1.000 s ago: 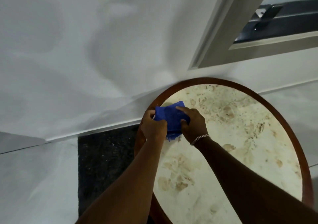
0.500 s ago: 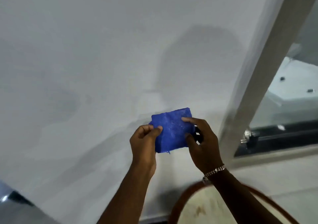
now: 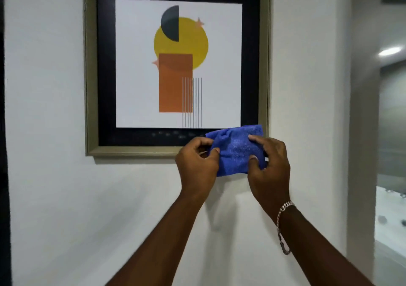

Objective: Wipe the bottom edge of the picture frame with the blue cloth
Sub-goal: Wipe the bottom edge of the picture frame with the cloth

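A picture frame (image 3: 90, 70) with an olive-grey border hangs on the white wall; inside it is a black mat and an abstract print with a yellow circle and an orange rectangle. The folded blue cloth (image 3: 236, 150) is held up in front of the frame's bottom right corner, hiding that part of the bottom edge. My left hand (image 3: 196, 162) pinches the cloth's left side, and my right hand (image 3: 269, 165), with a silver bracelet on its wrist, grips the right side. Whether the cloth touches the frame I cannot tell.
The white wall (image 3: 55, 198) spreads below and to the left of the frame. A dark vertical strip (image 3: 3, 132) runs along the left border. To the right the wall ends at a corner, with a dim room beyond (image 3: 391, 132) and a ceiling light.
The view has swung up from the round marble table to the wall and the picture. Both hands have lifted the blue cloth from the table up to the frame's bottom right corner.
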### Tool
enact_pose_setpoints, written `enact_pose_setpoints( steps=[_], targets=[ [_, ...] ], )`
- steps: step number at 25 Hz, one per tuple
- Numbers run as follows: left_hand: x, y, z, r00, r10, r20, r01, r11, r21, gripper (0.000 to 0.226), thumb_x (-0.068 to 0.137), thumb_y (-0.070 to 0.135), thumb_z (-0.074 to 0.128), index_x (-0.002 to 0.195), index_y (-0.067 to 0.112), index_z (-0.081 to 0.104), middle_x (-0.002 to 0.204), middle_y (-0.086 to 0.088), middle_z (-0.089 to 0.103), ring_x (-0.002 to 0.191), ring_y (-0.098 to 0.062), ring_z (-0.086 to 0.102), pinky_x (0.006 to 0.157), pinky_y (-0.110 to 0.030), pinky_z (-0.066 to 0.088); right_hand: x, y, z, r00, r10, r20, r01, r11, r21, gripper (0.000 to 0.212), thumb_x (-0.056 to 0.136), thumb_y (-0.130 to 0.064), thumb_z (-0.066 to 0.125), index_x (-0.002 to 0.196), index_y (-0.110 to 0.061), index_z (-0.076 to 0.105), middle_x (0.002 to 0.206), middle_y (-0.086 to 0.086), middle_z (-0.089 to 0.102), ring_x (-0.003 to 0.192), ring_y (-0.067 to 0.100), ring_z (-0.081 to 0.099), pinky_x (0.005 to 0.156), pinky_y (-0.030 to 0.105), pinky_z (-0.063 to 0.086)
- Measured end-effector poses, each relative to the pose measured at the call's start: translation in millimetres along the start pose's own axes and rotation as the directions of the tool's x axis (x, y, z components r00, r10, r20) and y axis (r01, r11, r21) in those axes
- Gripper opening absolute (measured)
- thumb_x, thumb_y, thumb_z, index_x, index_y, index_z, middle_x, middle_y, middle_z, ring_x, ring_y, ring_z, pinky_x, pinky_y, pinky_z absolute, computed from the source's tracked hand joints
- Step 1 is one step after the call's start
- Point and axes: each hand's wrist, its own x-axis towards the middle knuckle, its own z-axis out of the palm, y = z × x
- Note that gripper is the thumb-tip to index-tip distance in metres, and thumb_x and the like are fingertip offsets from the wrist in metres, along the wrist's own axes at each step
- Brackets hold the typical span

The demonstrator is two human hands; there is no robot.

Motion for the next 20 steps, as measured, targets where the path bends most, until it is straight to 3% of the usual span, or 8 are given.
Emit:
enact_pose_setpoints(
  steps=[2, 4, 6, 9, 12, 14, 18, 20],
  targets=[
    [10, 1, 6, 0.996, 0.091, 0.020, -0.093, 0.994, 0.063, 0.018, 0.076, -0.004, 0.072, 0.083, 0.012, 0.068, 0.081, -0.002, 0.071, 0.076, -0.018, 0.069, 0.072, -0.029, 0.059, 11, -3, 13, 0.999, -0.031, -0.045, 0.019, 0.967, -0.256, 0.043, 0.080, 0.001, 0.062, 0.119, -0.016, 0.063, 0.131, 0.014, 0.050, 0.115, 0.024, 0.052, 0.099, 0.052, 0.048],
    [13, -2, 12, 0.991, 0.130, 0.033, -0.132, 0.986, 0.098, 0.020, 0.076, -0.007, 0.071, 0.082, 0.011, 0.064, 0.082, -0.004, 0.070, 0.077, -0.019, 0.067, 0.071, -0.029, 0.058, 13, -2, 27, 0.981, -0.195, 0.005, 0.174, 0.864, -0.472, 0.041, 0.078, -0.004, 0.064, 0.119, -0.012, 0.065, 0.135, 0.018, 0.053, 0.122, 0.035, 0.050, 0.106, 0.057, 0.041],
    [18, -7, 14, 0.989, 0.144, 0.033, -0.147, 0.983, 0.111, 0.019, 0.075, -0.010, 0.069, 0.079, 0.008, 0.064, 0.081, -0.006, 0.069, 0.076, -0.020, 0.066, 0.071, -0.031, 0.058, 7, 3, 42, 0.946, -0.313, 0.079, 0.314, 0.835, -0.451, 0.032, 0.084, -0.010, 0.057, 0.114, -0.005, 0.067, 0.124, 0.019, 0.062, 0.118, 0.038, 0.057, 0.106, 0.059, 0.042],
    [32, -7, 1, 0.950, 0.286, 0.126, -0.303, 0.941, 0.148, 0.024, 0.076, -0.014, 0.064, 0.082, 0.008, 0.063, 0.084, -0.006, 0.068, 0.078, -0.017, 0.065, 0.072, -0.025, 0.056, 2, 10, 64, 0.962, -0.266, 0.066, 0.268, 0.864, -0.425, 0.039, 0.095, -0.024, 0.041, 0.122, -0.008, 0.063, 0.127, 0.016, 0.062, 0.124, 0.034, 0.054, 0.113, 0.055, 0.036],
    [67, -2, -26, 0.768, 0.585, 0.260, -0.640, 0.708, 0.300, 0.028, 0.076, -0.015, 0.057, 0.097, 0.001, 0.066, 0.105, -0.015, 0.070, 0.097, -0.026, 0.067, 0.092, -0.029, 0.053, -3, 27, 76, 0.938, -0.337, 0.081, 0.324, 0.770, -0.549, 0.043, 0.098, -0.035, 0.040, 0.132, -0.015, 0.058, 0.138, 0.017, 0.055, 0.134, 0.032, 0.044, 0.118, 0.051, 0.024],
    [103, 1, -43, 0.631, 0.662, 0.404, -0.772, 0.487, 0.408, 0.032, 0.080, -0.010, 0.056, 0.111, -0.003, 0.065, 0.125, -0.021, 0.064, 0.119, -0.035, 0.059, 0.107, -0.043, 0.045, -8, 43, 75, 0.909, -0.403, 0.106, 0.388, 0.727, -0.567, 0.045, 0.098, -0.042, 0.041, 0.132, -0.017, 0.058, 0.142, 0.015, 0.052, 0.138, 0.032, 0.041, 0.120, 0.050, 0.020],
    [161, -2, -74, 0.537, 0.564, 0.627, -0.814, 0.150, 0.562, 0.048, 0.092, 0.015, 0.045, 0.137, -0.001, 0.047, 0.151, -0.022, 0.041, 0.143, -0.037, 0.035, 0.119, -0.052, 0.027, -2, 28, 95, 0.955, -0.291, -0.058, 0.227, 0.842, -0.490, 0.048, 0.095, -0.056, 0.041, 0.128, -0.024, 0.056, 0.144, 0.008, 0.050, 0.140, 0.027, 0.038, 0.121, 0.048, 0.015],
    [176, -11, -84, 0.503, 0.510, 0.698, -0.817, 0.015, 0.577, 0.057, 0.098, 0.028, 0.036, 0.149, 0.004, 0.030, 0.160, -0.018, 0.026, 0.150, -0.032, 0.021, 0.122, -0.050, 0.020, -2, 27, 104, 0.944, -0.325, -0.064, 0.245, 0.815, -0.525, 0.048, 0.094, -0.058, 0.042, 0.127, -0.025, 0.058, 0.143, 0.007, 0.052, 0.139, 0.026, 0.039, 0.120, 0.051, 0.017]
  ],
)
